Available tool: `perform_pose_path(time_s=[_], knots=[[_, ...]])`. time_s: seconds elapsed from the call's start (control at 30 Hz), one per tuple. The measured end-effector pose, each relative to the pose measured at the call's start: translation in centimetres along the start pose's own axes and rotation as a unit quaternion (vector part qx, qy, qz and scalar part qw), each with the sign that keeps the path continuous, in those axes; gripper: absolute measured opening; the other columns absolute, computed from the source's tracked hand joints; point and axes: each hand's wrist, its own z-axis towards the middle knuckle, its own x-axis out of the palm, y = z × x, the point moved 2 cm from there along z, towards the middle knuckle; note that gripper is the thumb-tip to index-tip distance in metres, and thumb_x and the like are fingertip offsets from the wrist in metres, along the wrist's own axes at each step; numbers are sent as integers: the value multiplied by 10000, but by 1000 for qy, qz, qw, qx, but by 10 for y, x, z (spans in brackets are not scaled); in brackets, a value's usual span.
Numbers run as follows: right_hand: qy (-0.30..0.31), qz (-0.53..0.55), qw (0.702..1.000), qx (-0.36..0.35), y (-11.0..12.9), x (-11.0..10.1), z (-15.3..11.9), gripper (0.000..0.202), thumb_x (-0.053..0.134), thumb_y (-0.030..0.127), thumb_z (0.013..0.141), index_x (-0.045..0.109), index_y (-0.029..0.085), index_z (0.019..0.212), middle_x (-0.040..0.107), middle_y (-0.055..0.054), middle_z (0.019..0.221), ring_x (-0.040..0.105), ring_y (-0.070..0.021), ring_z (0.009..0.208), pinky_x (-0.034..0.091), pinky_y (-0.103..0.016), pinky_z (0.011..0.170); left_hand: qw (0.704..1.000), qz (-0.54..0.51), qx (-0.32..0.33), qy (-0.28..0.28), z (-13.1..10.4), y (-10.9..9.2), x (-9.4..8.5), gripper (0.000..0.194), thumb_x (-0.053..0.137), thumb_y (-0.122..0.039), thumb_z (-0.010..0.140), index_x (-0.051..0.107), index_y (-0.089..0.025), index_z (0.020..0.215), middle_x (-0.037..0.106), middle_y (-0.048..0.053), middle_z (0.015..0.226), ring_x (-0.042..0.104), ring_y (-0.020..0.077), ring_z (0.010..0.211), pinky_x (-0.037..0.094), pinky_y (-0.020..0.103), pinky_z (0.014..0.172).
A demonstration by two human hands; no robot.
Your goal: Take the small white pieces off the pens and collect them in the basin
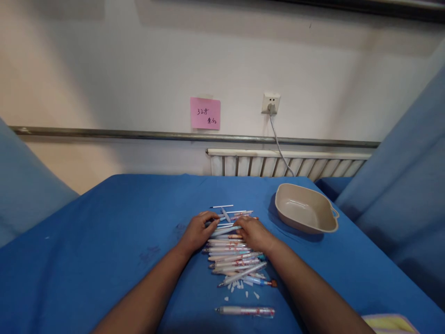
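Observation:
Many pens with clear, white and pink-patterned barrels lie in a stacked row on the blue-covered table. My left hand rests at the left ends of the upper pens, thumb and fingers apart. Across from it, my right hand has its fingers curled at the right end of a pale blue pen. A short grey-blue piece lies crosswise between the hands. Just beyond is a thin white refill with a dark tip. Small white pieces are scattered below the row. A single pen lies apart, nearer me.
A beige plastic basin stands at the back right of the blue cloth. Behind the table are a radiator, a metal rail and a plugged-in cable. Blue curtains hang at both sides. A yellow cloth-like item shows bottom right.

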Motion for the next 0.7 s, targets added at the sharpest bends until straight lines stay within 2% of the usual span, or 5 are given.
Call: perform_pose_path(time_s=[0.27,0.4,0.5,0.63,0.7], knots=[[-47,137,989,39,-14,5,2,198,517,219,819,628,213,983,667,-25,923,597,-167,847,437,-268,755,996,-67,-14,62,-4,-6,2,221,522,-308,810,647,-189,947,683,19,942,602,169,887,440,258,822],[-57,166,984,33,-12,7,4,172,509,252,834,658,203,906,670,-22,861,597,-162,820,434,-274,762,997,-16,16,72,-3,-8,2,252,457,-341,855,656,-192,893,674,20,870,593,162,830,432,245,774],[-80,149,985,32,-11,5,3,143,523,234,820,655,201,864,662,-22,855,584,-165,836,424,-278,771,995,46,21,85,-2,-10,2,376,353,-370,903,657,-181,787,647,32,754,580,166,765,429,263,748],[-88,152,984,38,-11,4,3,124,526,231,812,638,197,851,655,-19,855,578,-160,832,421,-270,757,998,18,38,36,-2,-11,0,347,513,-366,829,573,-193,1124,640,56,1013,573,181,914,425,282,837],[-84,156,984,36,-11,5,3,118,519,227,814,630,197,838,651,-11,836,577,-152,809,420,-262,740,999,2,39,21,-3,-11,0,374,549,-348,803,557,-204,1149,640,48,1033,576,181,939,425,279,851]])
